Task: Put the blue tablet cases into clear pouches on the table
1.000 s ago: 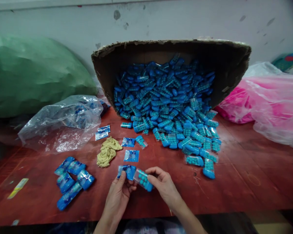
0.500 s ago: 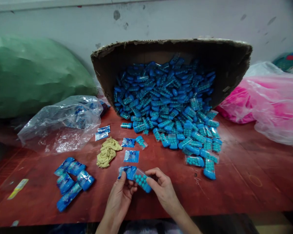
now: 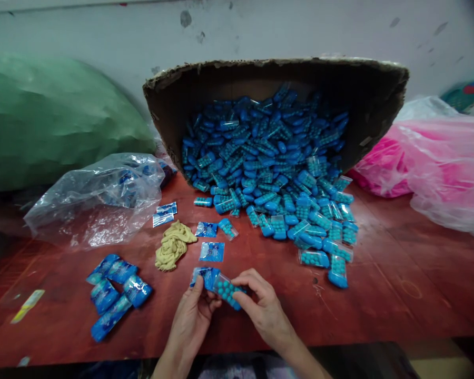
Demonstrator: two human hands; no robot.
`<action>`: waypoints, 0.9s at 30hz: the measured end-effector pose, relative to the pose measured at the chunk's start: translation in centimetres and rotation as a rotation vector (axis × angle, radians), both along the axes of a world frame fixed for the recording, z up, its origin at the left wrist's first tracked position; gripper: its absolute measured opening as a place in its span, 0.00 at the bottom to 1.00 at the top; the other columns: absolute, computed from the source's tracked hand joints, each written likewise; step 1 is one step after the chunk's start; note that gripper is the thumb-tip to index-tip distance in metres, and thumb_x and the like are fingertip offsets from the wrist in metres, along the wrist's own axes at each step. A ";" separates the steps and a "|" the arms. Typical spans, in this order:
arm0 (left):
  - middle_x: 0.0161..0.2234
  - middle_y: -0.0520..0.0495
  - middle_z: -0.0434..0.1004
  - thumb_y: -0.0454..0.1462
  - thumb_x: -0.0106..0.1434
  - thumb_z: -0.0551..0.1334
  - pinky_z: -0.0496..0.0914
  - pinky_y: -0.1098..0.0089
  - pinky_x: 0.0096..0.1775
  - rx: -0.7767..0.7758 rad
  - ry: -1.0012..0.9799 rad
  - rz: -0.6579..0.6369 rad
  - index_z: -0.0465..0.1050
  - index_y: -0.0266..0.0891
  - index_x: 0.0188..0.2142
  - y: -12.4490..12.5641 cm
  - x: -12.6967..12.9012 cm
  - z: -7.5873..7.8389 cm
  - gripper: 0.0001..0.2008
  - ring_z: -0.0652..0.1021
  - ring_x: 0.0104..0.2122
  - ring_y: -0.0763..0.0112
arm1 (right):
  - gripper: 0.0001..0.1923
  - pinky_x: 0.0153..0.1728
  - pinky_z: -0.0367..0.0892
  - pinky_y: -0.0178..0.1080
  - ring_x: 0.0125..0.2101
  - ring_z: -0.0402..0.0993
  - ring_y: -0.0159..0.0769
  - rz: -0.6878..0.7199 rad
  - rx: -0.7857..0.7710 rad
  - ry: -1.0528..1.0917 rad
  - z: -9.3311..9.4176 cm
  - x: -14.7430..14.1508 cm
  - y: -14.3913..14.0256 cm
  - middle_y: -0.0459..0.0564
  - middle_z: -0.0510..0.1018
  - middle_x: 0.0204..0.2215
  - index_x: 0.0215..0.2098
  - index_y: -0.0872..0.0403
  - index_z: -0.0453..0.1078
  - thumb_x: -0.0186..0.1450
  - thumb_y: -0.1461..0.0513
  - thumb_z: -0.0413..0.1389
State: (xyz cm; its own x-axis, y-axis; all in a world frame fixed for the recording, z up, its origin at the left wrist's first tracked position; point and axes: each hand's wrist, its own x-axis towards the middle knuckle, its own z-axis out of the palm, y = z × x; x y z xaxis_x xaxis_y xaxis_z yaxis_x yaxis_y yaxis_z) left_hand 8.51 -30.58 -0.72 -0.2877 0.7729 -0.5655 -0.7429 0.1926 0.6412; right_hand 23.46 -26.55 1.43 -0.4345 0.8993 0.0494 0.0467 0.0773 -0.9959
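Note:
Between thumb and fingers, my left hand (image 3: 193, 310) grips a printed blue plastic sleeve (image 3: 205, 276). My right hand (image 3: 260, 302) pinches a clear candy container (image 3: 226, 290) with a blue cap and turquoise balls inside. The container's clear end meets the sleeve's right end and seems partly inside it. Beyond my hands lie a flat blue sleeve (image 3: 211, 252), another sleeve (image 3: 206, 229) and a single container (image 3: 228, 229). Several containers in blue sleeves (image 3: 120, 271) lie to the left.
A tipped cardboard box (image 3: 158, 105) spills a heap of blue containers (image 3: 268, 179) onto the red table (image 3: 379, 305). A crumpled yellow cloth (image 3: 174, 246), a clear plastic bag (image 3: 95, 200), a yellow cutter (image 3: 27, 306), a green sack (image 3: 63, 121) and pink bags (image 3: 442, 163) are around.
My right hand has shifted slightly left, its fingers now further over the container. The container sits a little closer to the sleeve. The view has moved slightly.

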 end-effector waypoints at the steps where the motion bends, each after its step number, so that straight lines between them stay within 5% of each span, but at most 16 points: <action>1: 0.15 0.53 0.69 0.39 0.48 0.65 0.71 0.75 0.20 -0.003 -0.004 0.004 0.69 0.34 0.21 0.0 0.0 0.0 0.10 0.72 0.17 0.77 | 0.06 0.35 0.62 0.33 0.33 0.67 0.32 0.005 0.005 -0.002 0.0 0.0 0.0 0.46 0.69 0.30 0.33 0.52 0.71 0.58 0.65 0.54; 10: 0.20 0.51 0.74 0.39 0.45 0.67 0.70 0.74 0.20 0.008 0.082 -0.011 0.70 0.34 0.25 0.0 0.3 0.3 0.12 0.73 0.19 0.75 | 0.10 0.25 0.64 0.32 0.24 0.66 0.30 -0.003 -0.454 0.186 -1.5 -0.5 0.4 0.44 0.71 0.24 0.32 0.55 0.69 0.54 0.57 0.58; 12: 0.20 0.51 0.74 0.39 0.44 0.67 0.70 0.74 0.21 0.005 0.101 -0.007 0.70 0.34 0.25 0.1 0.5 0.4 0.12 0.73 0.19 0.74 | 0.09 0.25 0.63 0.32 0.24 0.67 0.30 -0.007 -0.411 0.156 -1.4 -0.5 0.3 0.44 0.71 0.24 0.32 0.54 0.69 0.55 0.57 0.57; 16: 0.21 0.49 0.76 0.40 0.44 0.68 0.70 0.72 0.23 0.003 0.038 -0.036 0.70 0.34 0.24 0.2 0.8 0.2 0.13 0.74 0.21 0.73 | 0.05 0.34 0.63 0.33 0.32 0.68 0.33 -0.030 -0.012 -0.026 -1.0 -0.6 -0.1 0.46 0.70 0.29 0.32 0.52 0.71 0.59 0.63 0.53; 19: 0.21 0.49 0.76 0.39 0.45 0.67 0.70 0.72 0.25 -0.026 -0.024 -0.093 0.70 0.34 0.23 0.2 0.7 0.0 0.10 0.74 0.22 0.73 | 0.06 0.36 0.62 0.34 0.33 0.67 0.34 -0.027 0.133 -0.074 -1.0 -0.8 -0.6 0.47 0.69 0.30 0.33 0.51 0.71 0.60 0.64 0.52; 27: 0.22 0.49 0.76 0.36 0.49 0.65 0.69 0.75 0.28 -0.048 -0.101 -0.082 0.72 0.34 0.23 -0.1 0.2 0.0 0.05 0.74 0.22 0.75 | 0.13 0.40 0.62 0.34 0.37 0.68 0.34 0.126 -0.124 0.142 -1.0 -0.2 -1.0 0.46 0.72 0.36 0.39 0.49 0.71 0.55 0.67 0.57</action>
